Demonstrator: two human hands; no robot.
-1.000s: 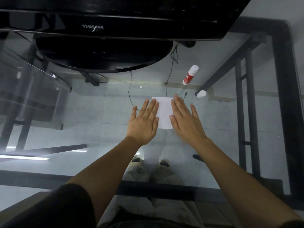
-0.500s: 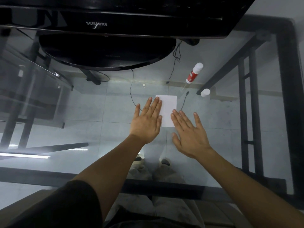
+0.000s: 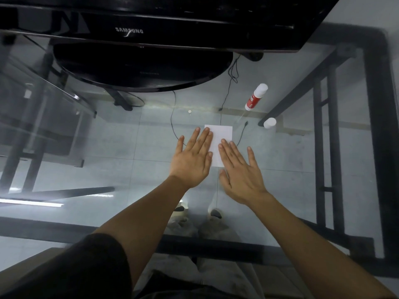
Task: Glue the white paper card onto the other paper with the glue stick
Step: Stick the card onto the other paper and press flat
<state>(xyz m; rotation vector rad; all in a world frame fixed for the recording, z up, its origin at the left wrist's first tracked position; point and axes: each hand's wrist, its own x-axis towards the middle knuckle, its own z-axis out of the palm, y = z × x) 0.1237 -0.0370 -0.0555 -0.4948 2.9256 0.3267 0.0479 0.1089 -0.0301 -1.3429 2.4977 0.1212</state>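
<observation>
Both hands lie flat, fingers extended and grasping nothing — left hand (image 3: 191, 159) and right hand (image 3: 241, 171) pressing the white paper card (image 3: 221, 140) on the glass surface (image 3: 108, 158); uneven pressure risks sliding it askew while the glue — judged wet — sets.

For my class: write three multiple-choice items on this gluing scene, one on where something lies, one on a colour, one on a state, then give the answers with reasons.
1. Where is the glue stick?
A. in the left hand
B. on the glass table, beyond the paper
C. on the floor

2. What colour is the glue stick's label?
A. red
B. green
C. blue

3. How are the hands?
A. fists
B. flat, fingers spread on the paper
C. holding the cap

Answers: 1 B, it lies past the white paper. 2 A, red band shows. 3 B, left hand and right hand lie flat; the cap stands apart.
</observation>
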